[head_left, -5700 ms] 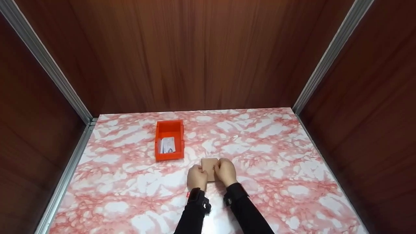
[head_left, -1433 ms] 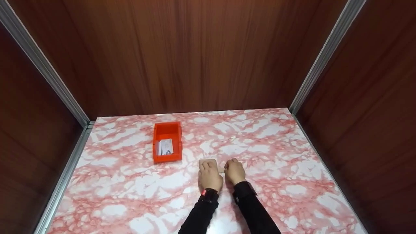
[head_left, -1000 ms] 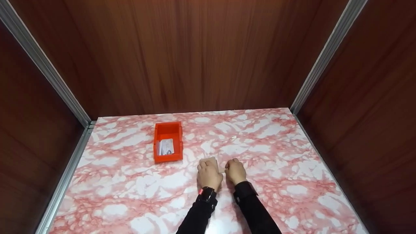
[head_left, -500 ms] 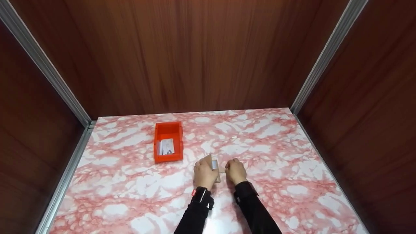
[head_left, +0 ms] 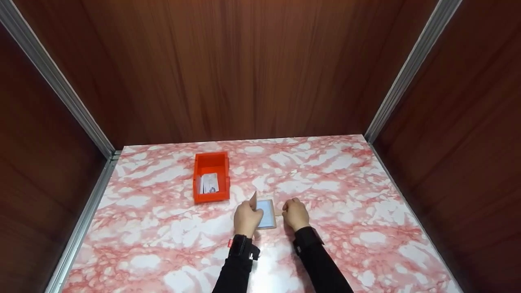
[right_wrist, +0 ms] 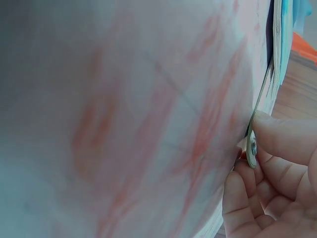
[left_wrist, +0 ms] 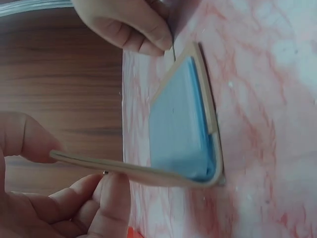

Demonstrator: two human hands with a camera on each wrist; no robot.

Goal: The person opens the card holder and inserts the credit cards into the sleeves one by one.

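A tan card holder (head_left: 273, 219) lies on the table between the two hands, its cover lifted. Inside it are bluish clear plastic sleeves (left_wrist: 173, 124). My left hand (head_left: 247, 217) grips the raised front cover (left_wrist: 148, 174), thumb on one face and fingers on the other, so the cover stands nearly upright. On the right, my right hand (head_left: 296, 213) pinches the narrow closing strap (head_left: 278, 212) that sticks out from the holder's right edge. A metal snap (right_wrist: 254, 148) shows near the strap's end in the right wrist view.
An orange-red bin (head_left: 211, 197) stands farther back and to the left, with several white cards (head_left: 210, 183) in its near part. The table (head_left: 346, 228) has a red and white marbled top. Brown wood-look panels (head_left: 244, 73) enclose it at the back and sides.
Earlier the holder lay shut, with both hands on it. The left hand then lifted the cover and moved left, exposing the bluish sleeves. The right hand has kept hold of the strap.
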